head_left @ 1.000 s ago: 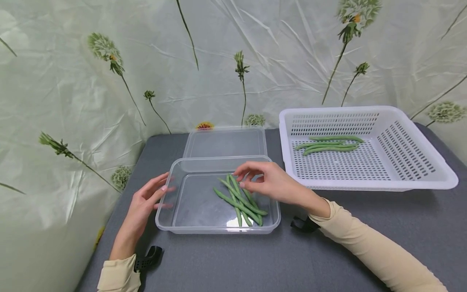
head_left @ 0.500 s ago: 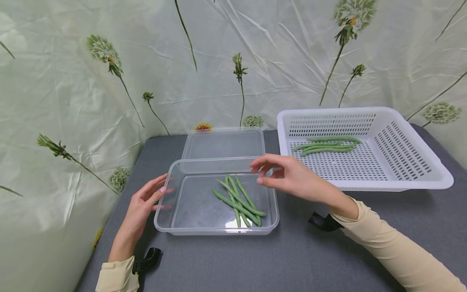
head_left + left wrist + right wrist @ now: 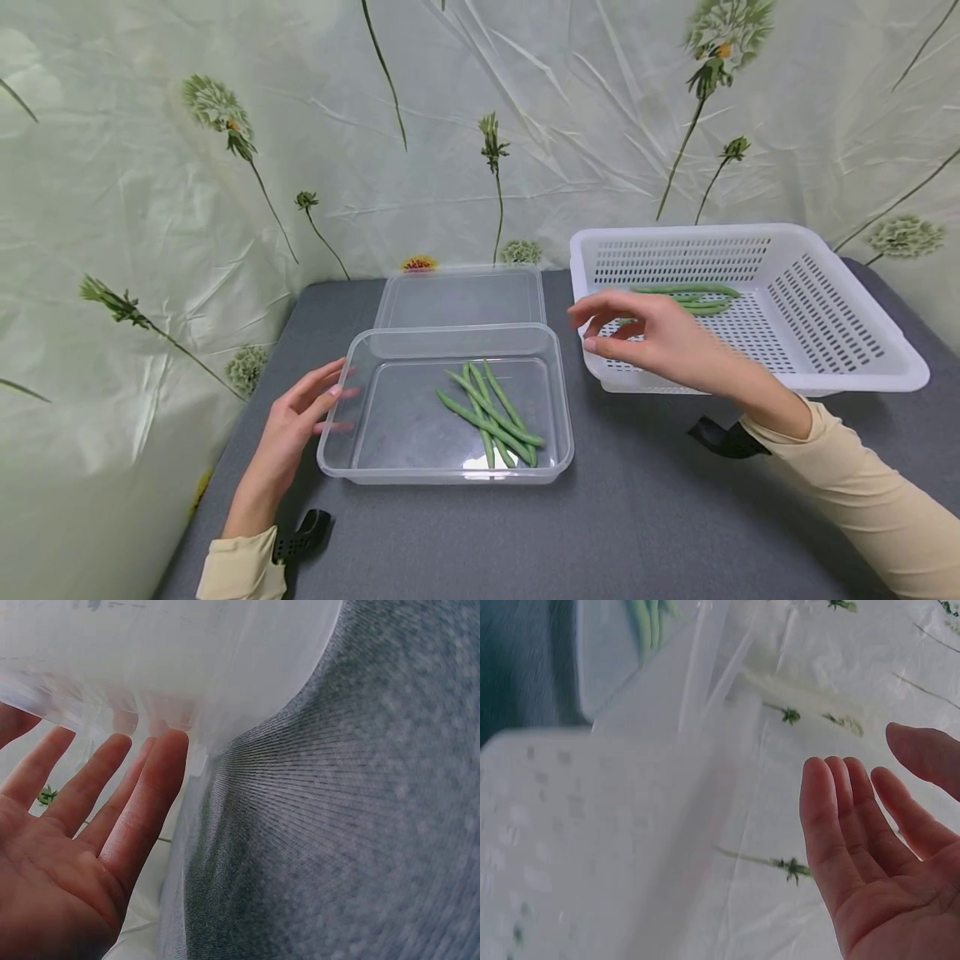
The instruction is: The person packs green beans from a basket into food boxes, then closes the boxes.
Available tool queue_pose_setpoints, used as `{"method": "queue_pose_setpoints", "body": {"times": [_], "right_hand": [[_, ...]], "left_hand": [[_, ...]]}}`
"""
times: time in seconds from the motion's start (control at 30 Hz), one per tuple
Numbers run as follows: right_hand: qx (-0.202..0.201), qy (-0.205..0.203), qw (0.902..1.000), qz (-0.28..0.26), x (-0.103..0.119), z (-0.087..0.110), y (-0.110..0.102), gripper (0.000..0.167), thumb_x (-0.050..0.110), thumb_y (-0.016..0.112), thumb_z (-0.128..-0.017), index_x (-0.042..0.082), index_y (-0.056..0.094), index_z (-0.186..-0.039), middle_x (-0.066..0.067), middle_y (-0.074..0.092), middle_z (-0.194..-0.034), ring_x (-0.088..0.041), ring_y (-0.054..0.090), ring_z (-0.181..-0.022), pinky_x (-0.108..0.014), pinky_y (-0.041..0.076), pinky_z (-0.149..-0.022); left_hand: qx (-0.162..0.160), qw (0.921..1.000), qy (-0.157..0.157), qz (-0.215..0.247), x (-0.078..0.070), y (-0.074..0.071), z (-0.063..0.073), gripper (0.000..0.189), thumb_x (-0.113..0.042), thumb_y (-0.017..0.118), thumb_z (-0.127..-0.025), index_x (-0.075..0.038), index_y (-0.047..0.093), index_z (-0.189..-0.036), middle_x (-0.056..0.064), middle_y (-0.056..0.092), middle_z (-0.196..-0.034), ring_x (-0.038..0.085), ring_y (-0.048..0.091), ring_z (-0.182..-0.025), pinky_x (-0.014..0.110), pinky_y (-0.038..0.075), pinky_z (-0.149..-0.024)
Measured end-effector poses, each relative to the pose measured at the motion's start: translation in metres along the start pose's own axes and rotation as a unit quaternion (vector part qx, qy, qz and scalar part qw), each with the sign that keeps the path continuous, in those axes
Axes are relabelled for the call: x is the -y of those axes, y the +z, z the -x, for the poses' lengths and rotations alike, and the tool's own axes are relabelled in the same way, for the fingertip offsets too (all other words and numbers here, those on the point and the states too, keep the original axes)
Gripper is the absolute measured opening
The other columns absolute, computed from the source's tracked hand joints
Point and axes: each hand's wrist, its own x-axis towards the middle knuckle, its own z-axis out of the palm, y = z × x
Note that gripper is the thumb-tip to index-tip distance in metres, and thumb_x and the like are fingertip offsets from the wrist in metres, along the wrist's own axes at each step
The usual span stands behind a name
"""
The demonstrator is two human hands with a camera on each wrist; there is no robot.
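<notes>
My left hand (image 3: 288, 425) rests against the left wall of a clear plastic container (image 3: 442, 475), fingers spread and straight. In the left wrist view the fingertips of that hand (image 3: 90, 840) are right at the container's wall (image 3: 247, 667). Several green beans (image 3: 487, 417) lie crossed in the right half of the container. My right hand (image 3: 660, 342) hovers over the near left corner of a white perforated basket (image 3: 847, 379), fingers loosely bent and holding nothing. Inside this basket are several more green beans (image 3: 701, 290), partly hidden by the hand.
A flat translucent lid (image 3: 461, 300) lies behind the container. The grey cloth-covered table (image 3: 465, 542) ends at a flower-printed sheet (image 3: 420, 192) hanging at the back and left. A black wrist strap (image 3: 303, 533) shows at the left cuff.
My right hand has let go of a green bean in the container, then moved right to the basket. The left hand keeps its place against the container.
</notes>
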Motion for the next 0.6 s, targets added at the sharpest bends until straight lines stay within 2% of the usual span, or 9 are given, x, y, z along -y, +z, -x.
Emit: {"method": "queue_pose_setpoints", "body": {"times": [0.17,0.33,0.47,0.6], "right_hand": [[0.014,0.013,0.9985,0.051,0.0,0.004,-0.021,0.034,0.008,0.073,-0.09,0.012,0.066,-0.122,0.001,0.068,-0.113,-0.01,0.064,-0.096,-0.024,0.053,-0.083],[0.04,0.028,0.9934,0.104,-0.003,0.005,-0.044,0.032,0.01,0.072,-0.091,0.017,0.066,-0.122,0.01,0.066,-0.111,-0.007,0.063,-0.096,-0.023,0.053,-0.081],[0.056,0.047,0.9898,0.122,-0.007,0.001,-0.06,0.032,0.01,0.071,-0.092,0.02,0.065,-0.122,0.012,0.067,-0.107,-0.007,0.063,-0.094,-0.023,0.052,-0.079],[0.068,0.077,0.9867,0.126,-0.014,-0.003,-0.073,0.033,0.011,0.071,-0.092,0.018,0.065,-0.124,0.008,0.067,-0.108,-0.008,0.062,-0.095,-0.023,0.051,-0.077]], "left_hand": [[-0.001,1.0,-0.001,-0.001,0.0,0.0,0.0,0.047,-0.025,0.055,-0.103,-0.013,0.046,-0.147,0.013,0.052,-0.142,0.016,0.062,-0.113,0.043,0.059,-0.074],[0.002,1.0,0.001,0.004,0.0,0.0,0.0,0.047,-0.025,0.056,-0.103,-0.012,0.046,-0.147,0.014,0.052,-0.142,0.016,0.062,-0.113,0.042,0.059,-0.074],[0.0,1.0,0.001,0.0,-0.001,0.0,0.0,0.047,-0.024,0.055,-0.103,-0.012,0.046,-0.147,0.014,0.051,-0.142,0.015,0.062,-0.113,0.041,0.059,-0.074],[0.0,1.0,-0.004,-0.004,0.0,0.0,0.0,0.048,-0.025,0.055,-0.103,-0.013,0.045,-0.148,0.012,0.052,-0.142,0.014,0.062,-0.113,0.041,0.059,-0.075]]}}
